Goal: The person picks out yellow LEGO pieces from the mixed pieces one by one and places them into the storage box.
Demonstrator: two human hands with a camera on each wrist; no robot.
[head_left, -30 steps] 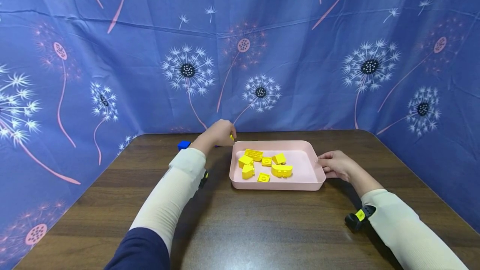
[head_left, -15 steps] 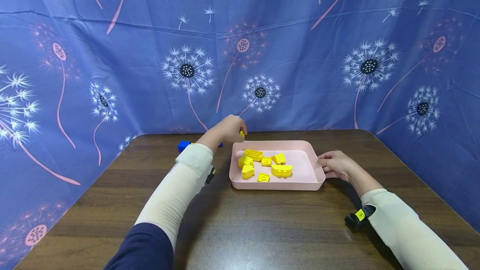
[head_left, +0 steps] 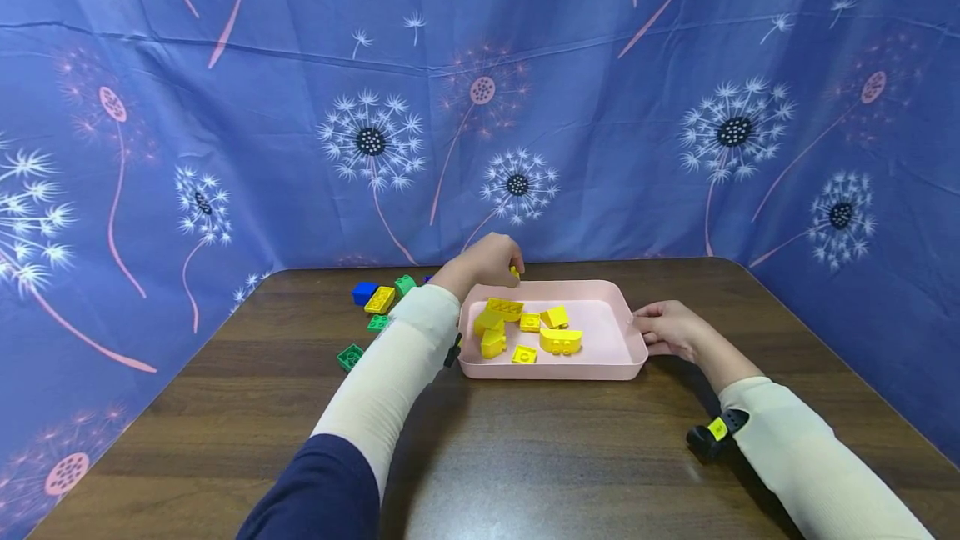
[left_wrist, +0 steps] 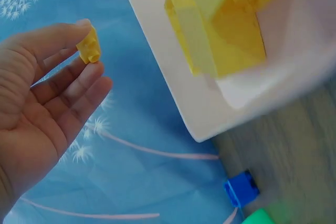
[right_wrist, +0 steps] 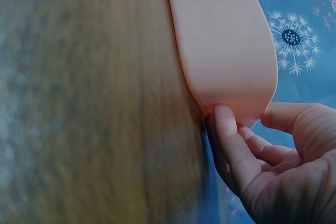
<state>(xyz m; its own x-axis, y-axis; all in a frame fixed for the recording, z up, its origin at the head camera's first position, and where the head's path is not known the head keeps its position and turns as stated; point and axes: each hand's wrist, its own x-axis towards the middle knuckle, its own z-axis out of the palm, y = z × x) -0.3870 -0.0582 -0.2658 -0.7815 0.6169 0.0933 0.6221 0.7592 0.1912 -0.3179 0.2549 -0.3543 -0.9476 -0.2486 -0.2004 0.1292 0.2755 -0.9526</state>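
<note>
In the left wrist view, my left hand [left_wrist: 50, 85] pinches a small yellow toy brick [left_wrist: 90, 45] between thumb and fingertips. The head view puts that hand over the far rim of a shallow pink tray [head_left: 551, 372], with only a bit of the brick showing. Several yellow bricks lie inside the tray, among them a curved brick [head_left: 561, 342], a studded brick [head_left: 505, 308] and a small square one [head_left: 524, 354]. At the tray's right end, my right hand [head_left: 675, 330] holds the wall, thumb at the rim and fingers against the outside.
Left of the tray, partly behind my left forearm, lie a blue brick [head_left: 364, 293], a yellow brick [head_left: 380, 300] and several green bricks, one a dark green brick [head_left: 349, 357]. A blue dandelion-print cloth [head_left: 600, 215] hangs behind the wooden table [head_left: 555, 457].
My left hand has moved right with the yellow brick, from beside the tray's left end to above its far rim. The bricks on the left have come into sight. My right hand stays put.
</note>
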